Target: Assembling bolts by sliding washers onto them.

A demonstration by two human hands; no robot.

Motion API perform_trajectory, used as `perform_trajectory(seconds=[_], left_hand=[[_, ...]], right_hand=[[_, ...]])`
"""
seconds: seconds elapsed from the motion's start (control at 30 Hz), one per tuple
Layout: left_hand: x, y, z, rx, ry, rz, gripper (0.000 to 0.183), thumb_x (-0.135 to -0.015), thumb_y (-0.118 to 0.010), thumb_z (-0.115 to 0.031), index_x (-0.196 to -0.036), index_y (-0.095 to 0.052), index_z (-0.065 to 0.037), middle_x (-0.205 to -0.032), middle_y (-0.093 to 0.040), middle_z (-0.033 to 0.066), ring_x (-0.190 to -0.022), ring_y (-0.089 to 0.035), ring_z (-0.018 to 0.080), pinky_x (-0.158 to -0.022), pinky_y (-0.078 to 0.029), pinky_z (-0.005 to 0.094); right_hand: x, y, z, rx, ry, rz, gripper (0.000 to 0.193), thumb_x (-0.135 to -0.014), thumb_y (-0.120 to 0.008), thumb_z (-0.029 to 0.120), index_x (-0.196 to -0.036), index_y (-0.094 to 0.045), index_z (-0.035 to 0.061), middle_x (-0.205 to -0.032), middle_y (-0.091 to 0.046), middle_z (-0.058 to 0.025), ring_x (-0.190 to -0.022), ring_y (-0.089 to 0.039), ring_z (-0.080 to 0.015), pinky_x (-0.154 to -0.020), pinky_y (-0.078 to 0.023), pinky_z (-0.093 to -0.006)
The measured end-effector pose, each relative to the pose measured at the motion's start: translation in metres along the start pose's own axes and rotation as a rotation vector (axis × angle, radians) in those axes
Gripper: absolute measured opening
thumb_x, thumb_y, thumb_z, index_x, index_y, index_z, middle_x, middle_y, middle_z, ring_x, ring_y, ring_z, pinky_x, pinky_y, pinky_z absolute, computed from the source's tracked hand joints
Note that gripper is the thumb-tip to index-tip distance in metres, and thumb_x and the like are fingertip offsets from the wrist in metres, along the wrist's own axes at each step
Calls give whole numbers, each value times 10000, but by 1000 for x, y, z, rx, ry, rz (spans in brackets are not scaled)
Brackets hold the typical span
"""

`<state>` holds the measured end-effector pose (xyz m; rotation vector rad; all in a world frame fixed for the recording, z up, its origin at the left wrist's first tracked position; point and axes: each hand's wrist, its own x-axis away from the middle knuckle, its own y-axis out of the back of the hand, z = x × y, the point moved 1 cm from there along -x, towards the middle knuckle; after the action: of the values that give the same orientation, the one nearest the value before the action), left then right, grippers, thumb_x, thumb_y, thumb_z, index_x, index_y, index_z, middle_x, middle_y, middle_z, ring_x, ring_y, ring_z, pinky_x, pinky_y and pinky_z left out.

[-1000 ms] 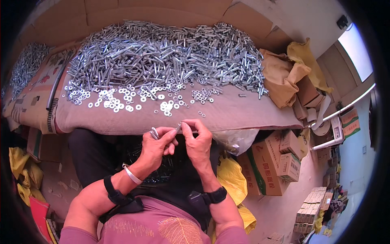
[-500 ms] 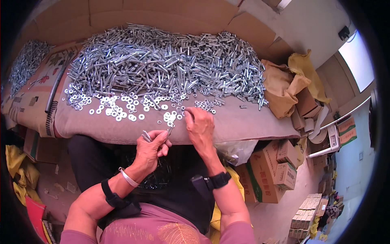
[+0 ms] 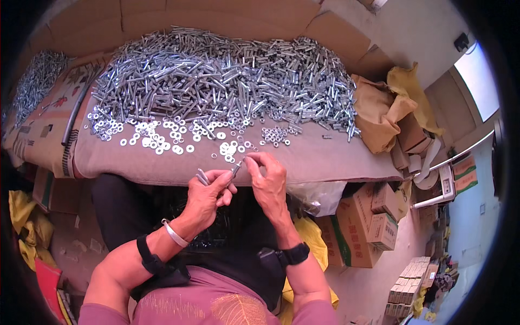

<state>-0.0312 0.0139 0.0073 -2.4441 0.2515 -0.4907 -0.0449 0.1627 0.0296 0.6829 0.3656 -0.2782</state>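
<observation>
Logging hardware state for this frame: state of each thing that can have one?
Left hand, closed on metal rods
Right hand, thumb and forefinger bent together by a rod tip; grip unclear
Rod heap, loose, jumbled
Washers, loose, scattered, some overlapping
Small metal rings, bunched
Plastic bag, crumpled
Tan sack, crumpled

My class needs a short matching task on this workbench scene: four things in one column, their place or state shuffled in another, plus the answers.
Column one
1. left hand
2. heap of metal rods
3. loose washers
4. clear plastic

Column two
A. scattered on the padded surface, nearer the person than the heap
B. crumpled, beside the cardboard boxes
C. gripping slim metal pieces
D. piled before upright cardboard

Pairs: 1-C, 2-D, 3-A, 4-B
</observation>
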Motion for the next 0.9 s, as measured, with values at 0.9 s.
perform_trajectory(seconds=[0.9], left_hand=[[25, 12, -4, -559, -145, 128, 168, -898, -593, -138, -943, -636, 18, -658, -591, 30, -485, -517, 57, -422, -376, 187]], right_hand=[[44, 10, -8, -789, -514, 258, 178, -841, -672, 133, -963, -630, 10, -846, -636, -16, -769, -582, -76, -723, -453, -221]])
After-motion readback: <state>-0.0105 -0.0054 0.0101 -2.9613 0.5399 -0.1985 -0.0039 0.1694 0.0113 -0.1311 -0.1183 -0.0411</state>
